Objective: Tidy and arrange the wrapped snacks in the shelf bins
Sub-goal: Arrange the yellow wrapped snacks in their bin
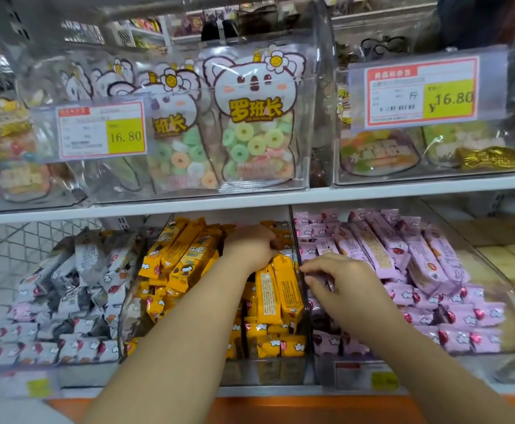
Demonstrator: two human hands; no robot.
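Clear plastic middle bin holds yellow wrapped snack bars; the left hand sinks curled fingers among them, grip unclear. At its 3 o'clock lie pink wrapped snack bars; the right hand pinches one with its fingers.

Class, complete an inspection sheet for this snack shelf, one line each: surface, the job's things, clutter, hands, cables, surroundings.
Surface: clear bins side by side on the lower shelf.
Job's things: grey snacks jumbled in the left bin; yellow snacks in the middle; pink snacks on the right.
Clutter: a few pinkish packs seem mixed among the grey ones; blurred.
Hands: left hand in the yellow bin, fingers curled onto packs; right hand at the divider, fingertips on pink packs; grips unclear.
Cables: nothing seen.
Surroundings: upper shelf with candy bags and price tags.
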